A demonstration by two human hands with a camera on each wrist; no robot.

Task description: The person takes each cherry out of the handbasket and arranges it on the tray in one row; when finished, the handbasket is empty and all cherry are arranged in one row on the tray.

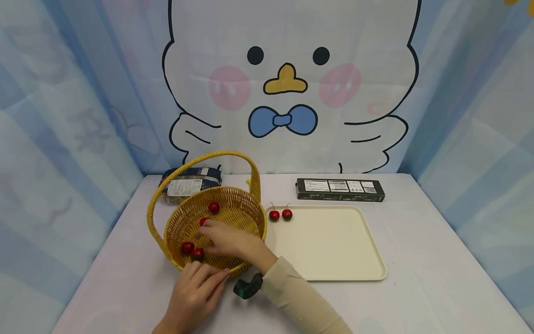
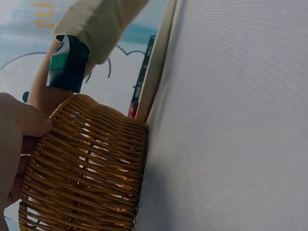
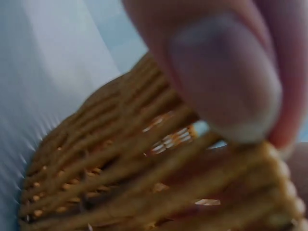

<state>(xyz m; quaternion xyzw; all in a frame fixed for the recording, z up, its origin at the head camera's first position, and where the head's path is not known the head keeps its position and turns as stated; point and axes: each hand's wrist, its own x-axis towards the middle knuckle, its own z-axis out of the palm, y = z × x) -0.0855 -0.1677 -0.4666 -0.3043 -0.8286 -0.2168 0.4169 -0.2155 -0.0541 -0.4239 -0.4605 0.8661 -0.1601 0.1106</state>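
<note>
A yellow wicker basket [image 1: 225,192] with a tall arched handle stands left of centre. My left hand [image 1: 193,290] grips its near rim; the left wrist view shows the thumb [image 2: 33,120] outside the weave and fingers behind it. Inside the basket is my right hand [image 1: 227,239], palm down, its fingers loosely bent and slightly apart. One red cherry [image 1: 203,221] lies at its fingertips, partly covered by them. Two more cherries [image 1: 187,247] lie near its thumb side, and another cherry [image 1: 214,207] sits farther back. A blurred fingertip [image 3: 226,82] on the basket rim fills the right wrist view.
Right of the basket lies a cream tray [image 1: 329,246], with two stemmed cherries [image 1: 286,214] at its far left corner. A long dark box [image 1: 340,190] is behind the tray. Behind the basket sits a dark package [image 1: 192,181]. Curtains enclose the table.
</note>
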